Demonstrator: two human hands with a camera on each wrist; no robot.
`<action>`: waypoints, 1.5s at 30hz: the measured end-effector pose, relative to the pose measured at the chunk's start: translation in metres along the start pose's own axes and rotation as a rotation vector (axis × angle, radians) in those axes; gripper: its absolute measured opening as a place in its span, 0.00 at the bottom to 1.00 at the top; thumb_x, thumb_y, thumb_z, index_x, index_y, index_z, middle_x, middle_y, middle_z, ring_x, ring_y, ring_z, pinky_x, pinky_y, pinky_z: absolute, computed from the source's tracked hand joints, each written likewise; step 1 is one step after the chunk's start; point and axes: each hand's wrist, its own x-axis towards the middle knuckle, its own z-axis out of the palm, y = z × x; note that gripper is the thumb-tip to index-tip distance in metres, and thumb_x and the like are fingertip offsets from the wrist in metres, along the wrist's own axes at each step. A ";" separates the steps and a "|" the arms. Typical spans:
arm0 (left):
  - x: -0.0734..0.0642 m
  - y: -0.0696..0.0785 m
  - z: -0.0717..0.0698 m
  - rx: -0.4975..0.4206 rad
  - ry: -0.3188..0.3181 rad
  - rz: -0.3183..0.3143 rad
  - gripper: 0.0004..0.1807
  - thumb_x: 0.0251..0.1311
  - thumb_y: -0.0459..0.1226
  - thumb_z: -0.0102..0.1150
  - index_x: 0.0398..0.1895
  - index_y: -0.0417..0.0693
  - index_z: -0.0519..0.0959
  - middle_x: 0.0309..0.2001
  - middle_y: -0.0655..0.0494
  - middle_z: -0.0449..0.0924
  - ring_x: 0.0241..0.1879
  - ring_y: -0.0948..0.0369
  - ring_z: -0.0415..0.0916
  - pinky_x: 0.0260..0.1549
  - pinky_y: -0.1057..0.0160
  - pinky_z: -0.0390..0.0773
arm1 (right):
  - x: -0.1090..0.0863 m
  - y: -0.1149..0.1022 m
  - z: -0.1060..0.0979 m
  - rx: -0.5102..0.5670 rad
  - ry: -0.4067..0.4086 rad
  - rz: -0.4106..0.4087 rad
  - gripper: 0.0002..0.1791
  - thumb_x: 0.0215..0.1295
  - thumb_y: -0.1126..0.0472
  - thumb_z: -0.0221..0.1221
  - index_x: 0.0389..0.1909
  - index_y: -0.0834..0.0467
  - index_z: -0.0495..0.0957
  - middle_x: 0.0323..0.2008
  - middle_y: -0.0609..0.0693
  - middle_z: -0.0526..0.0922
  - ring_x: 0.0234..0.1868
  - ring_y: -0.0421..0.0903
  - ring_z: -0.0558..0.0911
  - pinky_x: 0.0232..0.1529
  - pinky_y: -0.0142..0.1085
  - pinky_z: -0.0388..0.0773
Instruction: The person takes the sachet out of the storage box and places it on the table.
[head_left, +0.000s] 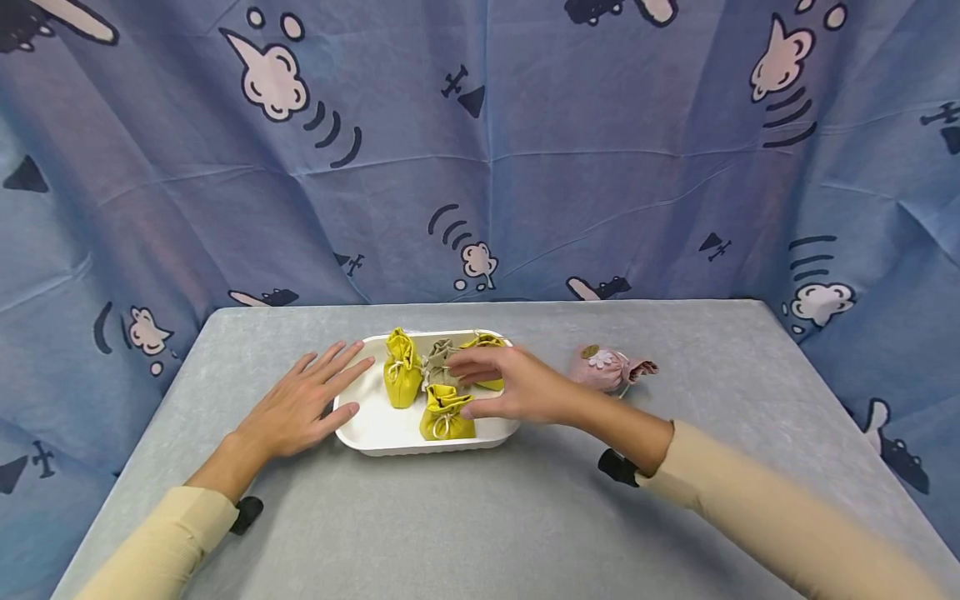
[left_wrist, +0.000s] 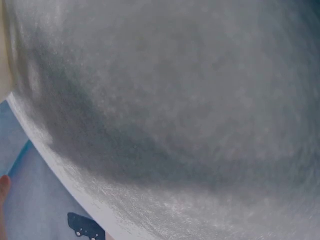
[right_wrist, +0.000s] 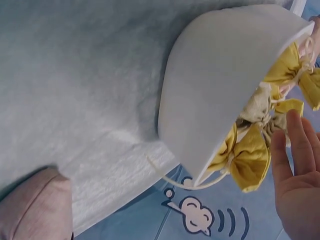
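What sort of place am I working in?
Probably a makeshift filming booth: a blue cartoon-print curtain hangs behind and beside a gray table, where a white tray holds small drawstring pouches.

A grey table (head_left: 450, 525) carries a white tray (head_left: 378, 421) and, right of it, a pink pouch (head_left: 596, 372) on its side.

The yellow pouches (head_left: 402, 382) look like matt cloth, the tray (head_left: 382, 422) like smooth plastic.
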 end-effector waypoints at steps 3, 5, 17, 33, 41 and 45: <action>0.000 0.000 0.000 -0.001 -0.002 -0.001 0.37 0.72 0.55 0.46 0.80 0.60 0.53 0.80 0.56 0.45 0.77 0.48 0.46 0.67 0.35 0.52 | 0.002 0.000 0.005 0.002 -0.016 0.007 0.33 0.56 0.67 0.71 0.63 0.69 0.72 0.58 0.62 0.80 0.56 0.51 0.82 0.59 0.40 0.76; 0.000 0.000 0.000 -0.002 -0.005 -0.003 0.37 0.72 0.55 0.46 0.80 0.60 0.53 0.80 0.55 0.46 0.77 0.48 0.46 0.67 0.35 0.53 | 0.004 0.001 0.009 -0.011 -0.020 0.018 0.32 0.56 0.67 0.72 0.62 0.67 0.73 0.58 0.59 0.80 0.57 0.47 0.82 0.58 0.37 0.76; 0.001 0.001 0.001 -0.012 -0.003 -0.009 0.36 0.72 0.55 0.47 0.80 0.60 0.54 0.80 0.55 0.46 0.77 0.46 0.47 0.67 0.34 0.53 | 0.010 0.001 0.024 -0.099 -0.004 0.058 0.32 0.56 0.68 0.72 0.62 0.64 0.75 0.59 0.55 0.81 0.56 0.48 0.82 0.57 0.33 0.76; 0.000 0.001 -0.002 -0.016 -0.005 -0.013 0.36 0.71 0.54 0.49 0.79 0.59 0.55 0.80 0.55 0.46 0.77 0.46 0.47 0.67 0.34 0.53 | 0.011 0.005 0.031 -0.208 -0.011 0.061 0.27 0.57 0.69 0.70 0.60 0.60 0.79 0.58 0.52 0.81 0.53 0.45 0.83 0.54 0.33 0.78; 0.000 0.001 -0.001 -0.019 0.001 -0.009 0.36 0.71 0.55 0.48 0.79 0.59 0.55 0.80 0.56 0.46 0.77 0.46 0.47 0.67 0.34 0.53 | 0.009 0.003 0.029 -0.217 0.001 0.060 0.27 0.58 0.67 0.70 0.60 0.58 0.80 0.57 0.51 0.82 0.54 0.43 0.83 0.54 0.33 0.78; 0.000 0.001 -0.001 -0.018 0.006 -0.004 0.36 0.71 0.55 0.48 0.80 0.60 0.54 0.80 0.55 0.47 0.77 0.47 0.47 0.67 0.34 0.53 | 0.009 0.002 0.027 -0.219 -0.001 0.074 0.26 0.58 0.67 0.70 0.60 0.56 0.80 0.57 0.50 0.82 0.55 0.43 0.82 0.55 0.33 0.77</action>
